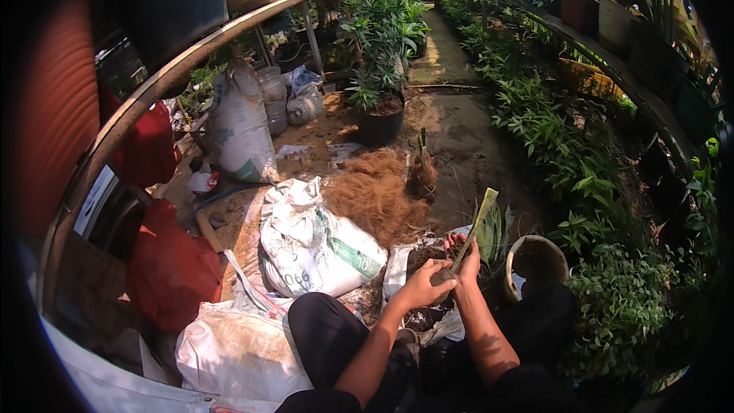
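A thick green plant cutting [480, 218] with a slanting cut top rises between my hands, leaning to the right. My left hand [422, 285] closes its fingers and thumb on the lower end. Cupped against the other side of that end is my right hand [468, 264], with dark soil-like stuff by its fingers. What the cutting's base looks like is hidden by the hands. Under them lies an opened white sack [396, 272] with dark soil in it. A large green leaf [497, 229] stands just behind the right hand.
Brown coconut fibre [375, 187] is heaped ahead, beside a fibre-wrapped cutting [422, 176]. White sacks [313, 241] lie to the left, near a red bag [172, 268]. A round pale pot [562, 264] stands right of my hands. Leafy plants [589, 176] line the right side.
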Demonstrator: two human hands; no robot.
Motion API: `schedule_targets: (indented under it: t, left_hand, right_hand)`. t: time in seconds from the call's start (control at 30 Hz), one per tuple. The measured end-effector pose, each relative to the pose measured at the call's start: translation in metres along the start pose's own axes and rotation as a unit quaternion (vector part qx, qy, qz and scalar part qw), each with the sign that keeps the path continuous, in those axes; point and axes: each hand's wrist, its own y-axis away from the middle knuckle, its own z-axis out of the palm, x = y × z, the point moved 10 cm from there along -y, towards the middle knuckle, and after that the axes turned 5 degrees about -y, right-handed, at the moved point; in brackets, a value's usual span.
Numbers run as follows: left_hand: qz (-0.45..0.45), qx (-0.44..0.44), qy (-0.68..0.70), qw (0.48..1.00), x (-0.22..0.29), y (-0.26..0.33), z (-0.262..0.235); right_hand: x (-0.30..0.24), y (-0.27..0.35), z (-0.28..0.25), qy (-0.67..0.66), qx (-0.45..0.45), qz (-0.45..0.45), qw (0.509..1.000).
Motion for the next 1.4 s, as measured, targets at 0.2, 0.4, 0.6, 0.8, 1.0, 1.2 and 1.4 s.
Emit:
schedule_targets:
  t: [0.2,0.4,0.6,0.8,1.0,1.2,1.4]
  left_hand:
    - [-0.015,0.012,-0.012,1.000,0.003,0.000,-0.011]
    - [0.026,0.117,0.065,0.991,-0.014,-0.001,-0.035]
    - [0.029,0.166,0.160,0.973,-0.033,-0.004,-0.045]
    - [-0.017,0.187,0.340,0.922,-0.032,0.000,-0.048]
    - [-0.045,0.209,0.409,0.887,-0.046,0.004,-0.053]
    - [-0.045,0.212,0.421,0.881,-0.045,0.005,-0.056]
    - [-0.041,0.204,0.420,0.884,-0.041,0.005,-0.054]
  right_hand:
    - [-0.003,0.000,-0.004,0.033,0.017,-0.014,0.999]
    - [-0.004,0.005,-0.014,0.012,0.105,0.074,0.992]
    - [0.001,0.019,-0.002,0.076,0.064,0.160,0.982]
    - [0.009,0.027,0.009,0.092,0.004,0.216,0.972]
    - [0.011,0.038,0.026,0.046,0.087,0.190,0.977]
    - [0.015,0.047,0.043,0.037,-0.001,0.240,0.970]
    - [0.011,0.039,0.027,0.059,-0.019,0.223,0.973]
